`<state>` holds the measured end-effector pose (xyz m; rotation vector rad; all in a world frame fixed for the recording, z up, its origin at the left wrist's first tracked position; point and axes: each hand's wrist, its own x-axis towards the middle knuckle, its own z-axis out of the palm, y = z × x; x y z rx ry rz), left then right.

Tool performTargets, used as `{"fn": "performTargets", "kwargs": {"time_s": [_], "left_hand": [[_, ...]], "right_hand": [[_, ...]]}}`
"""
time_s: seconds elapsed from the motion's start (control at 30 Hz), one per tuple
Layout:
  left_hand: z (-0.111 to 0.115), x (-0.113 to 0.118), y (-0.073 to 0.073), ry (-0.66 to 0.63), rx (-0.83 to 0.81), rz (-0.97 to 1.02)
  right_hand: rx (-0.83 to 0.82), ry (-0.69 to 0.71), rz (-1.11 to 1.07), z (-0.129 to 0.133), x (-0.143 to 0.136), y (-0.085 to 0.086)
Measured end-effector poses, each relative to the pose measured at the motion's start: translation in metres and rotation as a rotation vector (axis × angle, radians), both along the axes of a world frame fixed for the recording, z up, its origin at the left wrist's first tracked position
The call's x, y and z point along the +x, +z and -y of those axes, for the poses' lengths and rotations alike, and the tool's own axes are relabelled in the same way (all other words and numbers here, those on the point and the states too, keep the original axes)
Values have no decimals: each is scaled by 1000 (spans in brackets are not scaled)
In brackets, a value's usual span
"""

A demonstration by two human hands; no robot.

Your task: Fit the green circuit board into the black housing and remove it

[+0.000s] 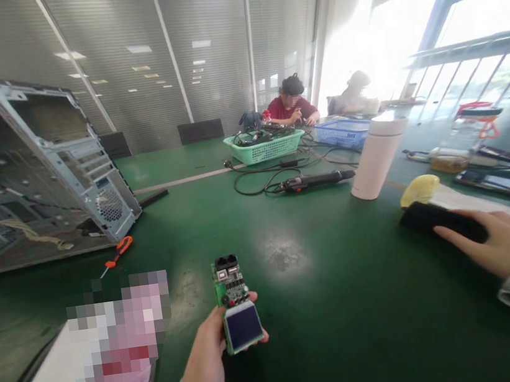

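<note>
My left hand (pixel 210 347), low in the centre of the view, is closed round a green circuit board (pixel 234 287) with a small dark screen facing up. Black and white connectors line the board's far end. On the right, my right hand (pixel 501 240) grips a dark oblong object (pixel 444 222), its thumb on the near side. Just beyond that object lie a yellow item (pixel 419 190) and a white paper (pixel 467 197). A pale pink bottle (pixel 378 159) stands, leaning in the view, to the left of them.
An open metal computer case (pixel 67 159) fills the left side, beside an orange-handled screwdriver (pixel 119 251). A white box (pixel 49 381) and pink phone (pixel 130 351) lie nearer. Farther back are a black tool (pixel 314 180), green basket (pixel 268 148), blue basket (pixel 344 134) and two people.
</note>
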<state>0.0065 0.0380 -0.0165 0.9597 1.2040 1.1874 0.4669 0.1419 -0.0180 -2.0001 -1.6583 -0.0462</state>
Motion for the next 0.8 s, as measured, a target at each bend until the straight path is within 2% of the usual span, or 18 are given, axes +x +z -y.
{"fn": "performTargets", "kwargs": {"time_s": [0.07, 0.13, 0.27, 0.47, 0.53, 0.6, 0.8], "left_hand": [[-2, 0, -1, -8, -14, 10], [-3, 0, -1, -18, -27, 23], [-3, 0, 1, 25, -1, 53], [-4, 4, 11, -37, -44, -16], [2, 8, 16, 14, -12, -50], [10, 14, 21, 139, 60, -160], [18, 19, 23, 64, 149, -213]], "right_hand": [[16, -51, 51, -3, 18, -8], [29, -104, 95, -4, 23, -13], [131, -144, 137, 6, -1, -7], [358, 200, 236, 32, -76, 12], [414, 322, 258, 38, -103, 16], [469, 448, 265, 44, -131, 19], [498, 741, 182, 72, -208, 40]]}}
